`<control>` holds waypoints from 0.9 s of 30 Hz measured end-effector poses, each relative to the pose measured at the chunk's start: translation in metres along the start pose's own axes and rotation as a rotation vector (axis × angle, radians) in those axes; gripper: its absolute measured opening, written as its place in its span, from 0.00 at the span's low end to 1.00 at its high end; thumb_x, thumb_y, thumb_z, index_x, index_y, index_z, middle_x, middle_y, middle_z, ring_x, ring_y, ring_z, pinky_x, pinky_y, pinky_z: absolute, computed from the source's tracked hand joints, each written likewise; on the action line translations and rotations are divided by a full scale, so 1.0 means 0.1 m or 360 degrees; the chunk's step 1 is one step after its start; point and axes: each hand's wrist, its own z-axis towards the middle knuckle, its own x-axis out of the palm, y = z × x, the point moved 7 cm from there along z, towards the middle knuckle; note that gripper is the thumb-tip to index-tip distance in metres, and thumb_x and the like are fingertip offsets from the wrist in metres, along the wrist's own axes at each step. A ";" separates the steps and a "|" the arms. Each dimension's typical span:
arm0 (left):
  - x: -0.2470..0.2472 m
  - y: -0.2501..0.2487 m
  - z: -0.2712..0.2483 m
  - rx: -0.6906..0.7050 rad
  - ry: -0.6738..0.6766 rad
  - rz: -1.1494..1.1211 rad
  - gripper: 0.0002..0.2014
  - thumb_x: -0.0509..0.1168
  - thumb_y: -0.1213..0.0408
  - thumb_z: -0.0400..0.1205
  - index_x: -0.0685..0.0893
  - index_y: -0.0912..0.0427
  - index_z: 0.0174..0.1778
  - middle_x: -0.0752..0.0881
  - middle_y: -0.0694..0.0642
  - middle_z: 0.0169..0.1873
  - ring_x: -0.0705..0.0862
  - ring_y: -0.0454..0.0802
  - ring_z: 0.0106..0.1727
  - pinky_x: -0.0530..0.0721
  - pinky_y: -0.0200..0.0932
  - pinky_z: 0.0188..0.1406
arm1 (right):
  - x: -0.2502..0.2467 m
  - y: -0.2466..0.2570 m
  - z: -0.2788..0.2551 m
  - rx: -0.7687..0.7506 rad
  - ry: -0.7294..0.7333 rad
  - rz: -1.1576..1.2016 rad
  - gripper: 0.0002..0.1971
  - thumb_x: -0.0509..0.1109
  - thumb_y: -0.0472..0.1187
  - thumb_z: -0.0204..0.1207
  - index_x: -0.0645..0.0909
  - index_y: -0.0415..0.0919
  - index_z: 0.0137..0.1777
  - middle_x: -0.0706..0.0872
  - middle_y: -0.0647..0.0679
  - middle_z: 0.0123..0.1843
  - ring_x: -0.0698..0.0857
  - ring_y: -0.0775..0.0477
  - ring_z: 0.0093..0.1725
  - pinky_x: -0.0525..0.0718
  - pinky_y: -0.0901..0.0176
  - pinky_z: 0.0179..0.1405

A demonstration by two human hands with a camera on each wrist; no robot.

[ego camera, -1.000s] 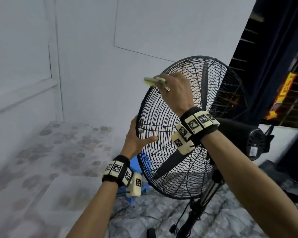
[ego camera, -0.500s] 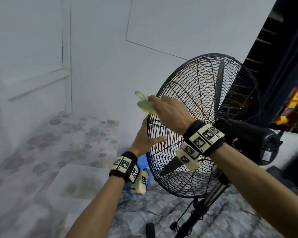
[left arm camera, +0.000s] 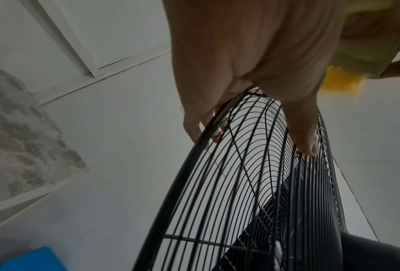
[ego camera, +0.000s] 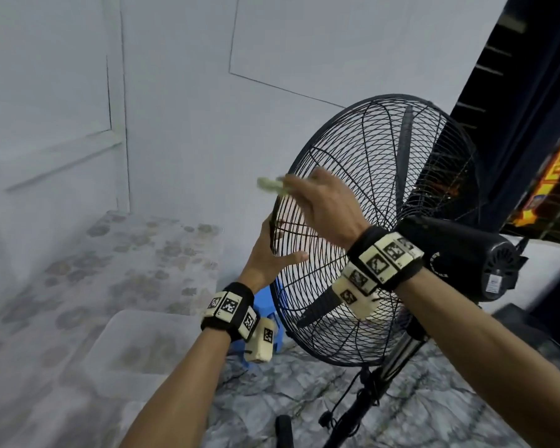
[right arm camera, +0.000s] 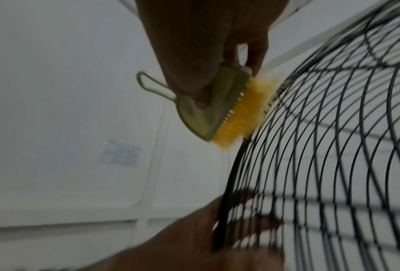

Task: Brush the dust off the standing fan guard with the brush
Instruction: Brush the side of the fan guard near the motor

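The black wire fan guard [ego camera: 385, 150] stands tilted on its pole, seen from behind. My right hand [ego camera: 324, 205] grips a pale green brush [ego camera: 270, 185] and holds its yellow bristles [right arm camera: 243, 111] against the guard's upper left rim [right arm camera: 238, 157]. My left hand [ego camera: 272, 257] holds that rim lower down, just below the brush. In the left wrist view the fingers [left arm camera: 194, 126] lie on one side of the guard [left arm camera: 252, 183] and the thumb on the other. The brush [left arm camera: 368, 55] shows at the top right of that view.
The black motor housing [ego camera: 459, 253] and the stand pole [ego camera: 395, 360] sit right of my right wrist, with a cord hanging near the base. A blue stool [ego camera: 265, 305] stands behind the guard's lower left. A clear plastic bin [ego camera: 136, 344] lies on the floor. The white wall is close behind.
My right hand has swept the brush from the guard's upper part down and left to the left rim. My left hand has stayed on the rim.
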 end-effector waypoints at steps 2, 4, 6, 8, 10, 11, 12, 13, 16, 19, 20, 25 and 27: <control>-0.02 0.01 -0.01 -0.0006 0.0006 -0.0058 0.52 0.87 0.54 0.70 0.62 0.44 0.85 0.77 0.47 0.78 0.77 0.44 0.77 0.78 0.50 0.77 | -0.19 -0.21 0.16 0.0051 -0.0273 -0.0138 0.13 0.67 0.38 0.86 0.87 0.42 0.66 0.89 0.42 0.43 0.77 0.45 0.35 0.76 0.59 0.31; -0.02 0.02 -0.05 -0.0002 0.0008 -0.0105 0.50 0.87 0.55 0.71 0.62 0.39 0.84 0.78 0.47 0.78 0.77 0.44 0.78 0.77 0.49 0.77 | -0.17 -0.36 0.17 0.0075 -0.0277 -0.0306 0.13 0.69 0.36 0.86 0.87 0.45 0.66 0.94 0.45 0.53 0.81 0.42 0.40 0.82 0.48 0.38; -0.02 0.01 -0.04 0.0002 -0.0016 -0.0110 0.50 0.87 0.55 0.70 0.64 0.41 0.84 0.79 0.47 0.78 0.78 0.44 0.78 0.77 0.48 0.76 | 0.05 -0.35 0.00 -0.0020 -0.0118 -0.0322 0.14 0.69 0.36 0.86 0.86 0.47 0.68 0.93 0.46 0.57 0.79 0.42 0.41 0.83 0.47 0.40; -0.01 -0.02 0.00 0.0024 -0.0029 -0.0033 0.48 0.87 0.57 0.71 0.66 0.47 0.83 0.79 0.48 0.76 0.78 0.44 0.77 0.77 0.40 0.73 | 0.30 -0.18 -0.22 -0.0150 0.0172 -0.0244 0.15 0.65 0.38 0.87 0.84 0.48 0.71 0.91 0.43 0.53 0.77 0.43 0.41 0.83 0.49 0.39; 0.01 -0.03 0.03 0.0041 -0.0023 0.0016 0.47 0.86 0.58 0.71 0.68 0.52 0.83 0.81 0.49 0.74 0.78 0.47 0.77 0.78 0.38 0.71 | 0.36 -0.03 -0.34 -0.0201 0.0329 -0.0123 0.17 0.59 0.42 0.87 0.84 0.46 0.71 0.89 0.43 0.46 0.76 0.44 0.39 0.80 0.51 0.37; 0.01 -0.04 0.04 0.0051 -0.0022 0.0030 0.48 0.87 0.56 0.71 0.67 0.52 0.83 0.81 0.50 0.74 0.78 0.47 0.77 0.79 0.43 0.73 | 0.28 -0.01 -0.30 -0.0198 0.0279 -0.0067 0.18 0.59 0.43 0.87 0.85 0.44 0.70 0.87 0.44 0.41 0.75 0.46 0.37 0.77 0.53 0.34; 0.02 -0.02 0.04 0.0049 -0.0004 0.0030 0.50 0.88 0.54 0.70 0.66 0.51 0.84 0.80 0.50 0.75 0.78 0.46 0.77 0.79 0.48 0.75 | 0.16 -0.04 -0.23 -0.0167 0.0152 -0.0033 0.17 0.60 0.43 0.87 0.85 0.42 0.68 0.84 0.45 0.38 0.74 0.48 0.36 0.74 0.56 0.32; 0.01 -0.01 0.02 0.0030 0.0017 0.0019 0.52 0.88 0.52 0.69 0.64 0.50 0.85 0.80 0.49 0.76 0.78 0.45 0.77 0.79 0.52 0.76 | 0.01 -0.12 -0.14 -0.0118 -0.0025 -0.0023 0.15 0.62 0.41 0.87 0.86 0.41 0.67 0.82 0.45 0.37 0.73 0.49 0.35 0.73 0.57 0.32; -0.03 0.01 -0.03 -0.0017 0.0018 -0.0036 0.53 0.87 0.54 0.71 0.61 0.47 0.88 0.78 0.46 0.78 0.78 0.42 0.78 0.77 0.48 0.78 | -0.31 -0.43 0.07 0.0071 -0.0424 -0.0169 0.12 0.68 0.36 0.85 0.88 0.41 0.64 0.90 0.44 0.42 0.75 0.46 0.36 0.72 0.56 0.34; -0.05 0.02 -0.07 -0.0029 -0.0021 -0.0068 0.52 0.86 0.56 0.71 0.62 0.47 0.88 0.79 0.46 0.77 0.78 0.37 0.76 0.77 0.44 0.76 | -0.18 -0.44 0.00 0.0002 -0.0314 -0.0270 0.11 0.68 0.36 0.86 0.88 0.44 0.64 0.93 0.46 0.52 0.76 0.45 0.38 0.74 0.53 0.39; -0.04 0.00 -0.07 -0.0018 -0.0029 -0.0060 0.52 0.87 0.55 0.71 0.63 0.47 0.87 0.79 0.46 0.77 0.78 0.38 0.76 0.77 0.44 0.76 | -0.08 -0.37 -0.10 -0.0075 -0.0248 -0.0279 0.12 0.69 0.35 0.84 0.88 0.44 0.64 0.93 0.47 0.54 0.76 0.45 0.39 0.75 0.52 0.40; 0.01 -0.06 -0.02 -0.0025 -0.0043 -0.0028 0.44 0.87 0.48 0.67 0.76 0.53 0.77 0.85 0.52 0.69 0.83 0.52 0.72 0.81 0.66 0.75 | 0.31 0.02 -0.55 -0.0318 0.0183 -0.0094 0.14 0.65 0.40 0.83 0.85 0.42 0.66 0.92 0.44 0.54 0.77 0.45 0.39 0.76 0.53 0.39; 0.01 -0.06 -0.01 -0.0007 -0.0013 0.0067 0.45 0.87 0.52 0.71 0.71 0.52 0.81 0.82 0.50 0.72 0.80 0.48 0.74 0.80 0.61 0.76 | 0.18 -0.04 -0.50 -0.0293 0.0050 0.0025 0.15 0.62 0.40 0.85 0.85 0.39 0.65 0.92 0.43 0.51 0.80 0.46 0.39 0.78 0.54 0.37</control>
